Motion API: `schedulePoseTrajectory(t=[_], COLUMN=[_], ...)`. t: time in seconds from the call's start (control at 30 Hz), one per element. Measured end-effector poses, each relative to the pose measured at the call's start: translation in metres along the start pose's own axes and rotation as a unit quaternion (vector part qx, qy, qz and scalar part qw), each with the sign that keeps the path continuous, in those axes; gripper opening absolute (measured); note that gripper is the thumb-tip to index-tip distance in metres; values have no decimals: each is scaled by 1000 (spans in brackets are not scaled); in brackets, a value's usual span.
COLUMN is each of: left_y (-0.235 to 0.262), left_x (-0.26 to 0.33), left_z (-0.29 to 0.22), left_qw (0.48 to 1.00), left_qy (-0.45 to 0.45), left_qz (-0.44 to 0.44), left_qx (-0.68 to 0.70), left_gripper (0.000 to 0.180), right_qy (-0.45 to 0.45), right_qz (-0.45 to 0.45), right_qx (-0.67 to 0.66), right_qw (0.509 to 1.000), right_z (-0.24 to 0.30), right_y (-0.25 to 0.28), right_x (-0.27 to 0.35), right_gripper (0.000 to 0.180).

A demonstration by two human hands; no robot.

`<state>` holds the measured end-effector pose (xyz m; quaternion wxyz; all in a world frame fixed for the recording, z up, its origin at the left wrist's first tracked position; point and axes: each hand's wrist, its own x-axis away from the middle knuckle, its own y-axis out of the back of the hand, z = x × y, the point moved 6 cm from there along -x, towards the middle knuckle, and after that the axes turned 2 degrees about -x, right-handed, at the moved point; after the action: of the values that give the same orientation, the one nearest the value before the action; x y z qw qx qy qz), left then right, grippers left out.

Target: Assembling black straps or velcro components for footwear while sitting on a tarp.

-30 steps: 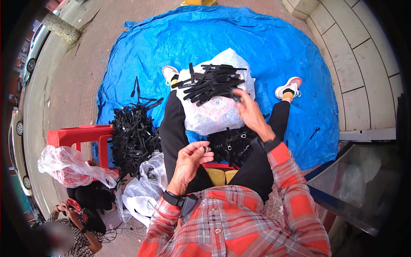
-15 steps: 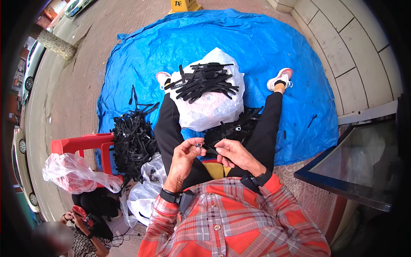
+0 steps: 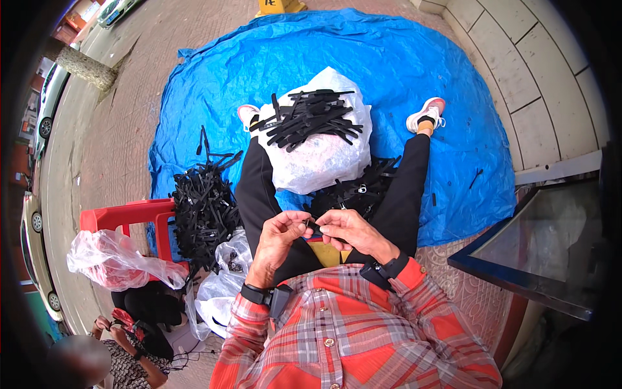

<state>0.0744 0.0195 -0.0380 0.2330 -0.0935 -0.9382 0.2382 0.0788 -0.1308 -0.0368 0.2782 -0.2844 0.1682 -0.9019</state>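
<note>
Above my lap, my left hand (image 3: 283, 241) and my right hand (image 3: 355, 235) meet at the fingertips. Both pinch a short black strap (image 3: 316, 229), mostly covered by the fingers. Any small metal piece at the left fingertips is hidden now. Just beyond the hands, between my legs, lies a heap of black straps with a few shiny metal bits (image 3: 363, 188). Farther out stands a stuffed white plastic bag (image 3: 317, 165), with a bundle of flat black straps (image 3: 314, 120) laid across its top.
A blue tarp (image 3: 447, 188) spreads under my legs. To the left are a large pile of black straps (image 3: 204, 211), a red plastic stool (image 3: 129, 215) and clear plastic bags (image 3: 223, 288). Another person (image 3: 139, 363) sits at lower left. A dark-framed glass panel (image 3: 518, 259) stands at right.
My hands have come closer together, and the strap now meets the left fingertips. The small shiny metal ring seen there before is covered. The whole view has shifted slightly.
</note>
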Motion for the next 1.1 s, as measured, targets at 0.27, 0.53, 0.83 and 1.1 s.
schedulePoseTrajectory(t=[0.27, 0.53, 0.83, 1.1], left_y=[-5, 1, -13, -14], left_x=[7, 14, 18, 11], left_z=[-3, -7, -4, -9], left_qw=[999, 1000, 999, 988], left_qy=[27, 19, 15, -73], left_qz=[31, 4, 6, -106], left_qx=[-6, 4, -34, -88], left_gripper=[24, 23, 22, 21], right_qy=[15, -16, -7, 356], right_qz=[13, -8, -8, -220], right_qx=[-6, 128, 10, 527], right_qw=[1000, 992, 1000, 740], right_z=[18, 20, 20, 64], right_y=[-8, -12, -24, -32], right_x=[0, 5, 6, 12], right_gripper=[18, 20, 15, 17])
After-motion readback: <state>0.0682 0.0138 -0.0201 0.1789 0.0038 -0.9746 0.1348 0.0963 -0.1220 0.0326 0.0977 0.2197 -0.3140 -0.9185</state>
